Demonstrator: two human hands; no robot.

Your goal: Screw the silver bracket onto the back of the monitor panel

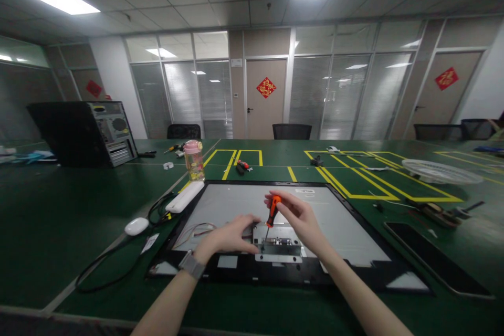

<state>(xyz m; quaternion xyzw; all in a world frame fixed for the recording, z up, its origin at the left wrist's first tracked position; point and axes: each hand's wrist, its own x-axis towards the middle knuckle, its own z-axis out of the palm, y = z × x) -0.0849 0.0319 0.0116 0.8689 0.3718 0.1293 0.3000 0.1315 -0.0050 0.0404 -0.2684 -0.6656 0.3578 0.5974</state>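
Note:
A large flat display panel [334, 215] with a black frame lies on the green table. Near its front edge sits a silver metal bracket [281, 232] with small parts inside it. My left hand [236, 233], wearing a watch on the wrist, grips the bracket's left end between thumb and fingers. In my right hand [297, 212] is an orange and black screwdriver [273, 211], held nearly upright by its handle. Its shaft points down into the left part of the bracket; the exact contact of the tip is too small to make out. Thin wires [197, 232] run left of the bracket.
Left of the panel are a white power strip [185, 197], a white mouse-like object [136, 226], black cables and a pink-lidded bottle [194, 161]. A computer tower [79, 134] stands far left. On the right lie a phone-like black slab [435, 257] and a clear round tray [441, 171].

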